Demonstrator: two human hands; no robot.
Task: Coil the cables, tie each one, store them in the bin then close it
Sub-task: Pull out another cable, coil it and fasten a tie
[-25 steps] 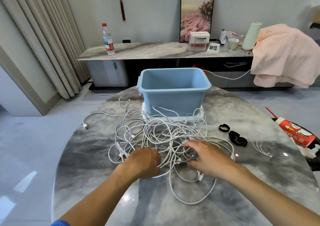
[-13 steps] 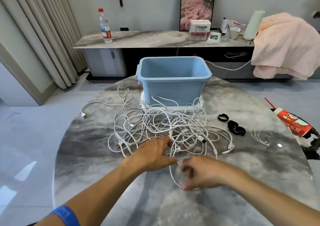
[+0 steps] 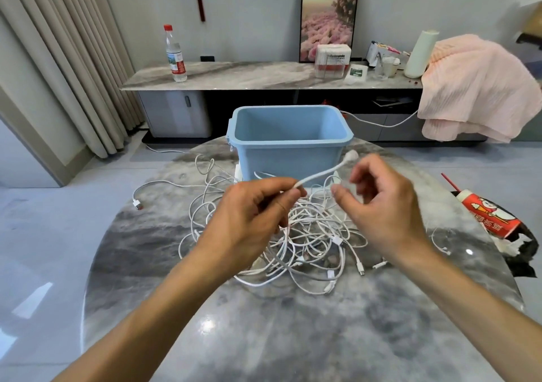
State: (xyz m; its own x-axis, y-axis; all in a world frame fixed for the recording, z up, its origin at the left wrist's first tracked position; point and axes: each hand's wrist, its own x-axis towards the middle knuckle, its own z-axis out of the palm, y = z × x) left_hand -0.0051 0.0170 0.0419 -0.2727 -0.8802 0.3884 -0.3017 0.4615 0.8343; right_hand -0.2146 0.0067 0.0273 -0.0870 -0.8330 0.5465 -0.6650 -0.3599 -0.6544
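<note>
A tangle of several white cables [image 3: 308, 235] lies in the middle of the round marble table [image 3: 293, 332]. Behind it stands the light blue bin [image 3: 289, 150], open and empty, on a flat white piece [image 3: 238, 172]. My left hand [image 3: 249, 220] is raised above the pile and pinches one white cable end [image 3: 319, 175] between thumb and fingers; its plug sticks up to the right in front of the bin. My right hand [image 3: 384, 205] hovers just right of that end, blurred, fingers loosely curled, nothing visibly in it.
One cable plug [image 3: 137, 205] trails out to the table's left. Thin white wires [image 3: 440, 242] lie at the right, near a red and white carton [image 3: 492, 214] at the table edge. Beyond the table stands a sideboard [image 3: 264, 76] with a bottle [image 3: 175, 54] and a pink cloth [image 3: 475, 88].
Both hands have lifted off the pile. The left hand now holds a cable end up in front of the bin. The right hand has risen beside it.
</note>
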